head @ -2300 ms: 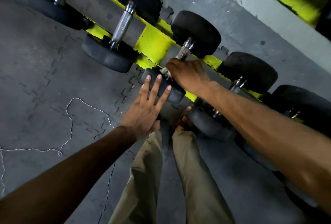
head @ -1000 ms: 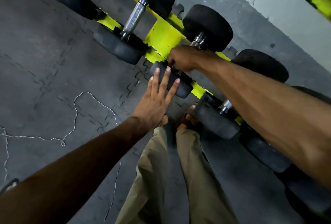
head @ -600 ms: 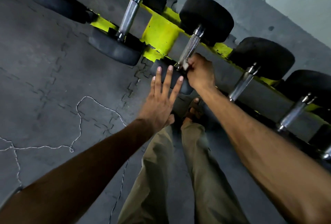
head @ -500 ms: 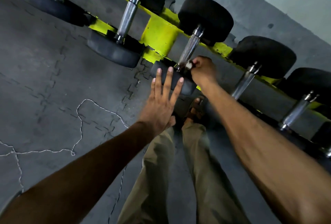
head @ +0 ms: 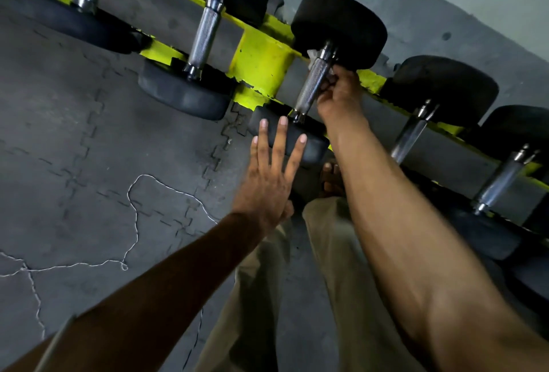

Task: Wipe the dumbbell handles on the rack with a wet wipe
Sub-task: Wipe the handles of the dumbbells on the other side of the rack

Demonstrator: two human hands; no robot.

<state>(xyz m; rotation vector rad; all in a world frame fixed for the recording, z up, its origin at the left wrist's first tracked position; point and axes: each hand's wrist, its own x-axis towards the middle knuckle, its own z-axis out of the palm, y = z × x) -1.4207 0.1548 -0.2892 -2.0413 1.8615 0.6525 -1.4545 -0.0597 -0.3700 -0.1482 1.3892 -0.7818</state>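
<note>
Right hand, fingers curled round wipe on handle; left hand, fingers spread, touches dumbbell head.

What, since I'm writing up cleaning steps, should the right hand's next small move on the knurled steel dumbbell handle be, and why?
Probably slide the right hand and its white wet wipe down the knurled steel handle toward the near black rubber head. The wipe sits at the handle's far end, the length below looks uncovered, and the left hand rests straight fingers on the near head.
</note>
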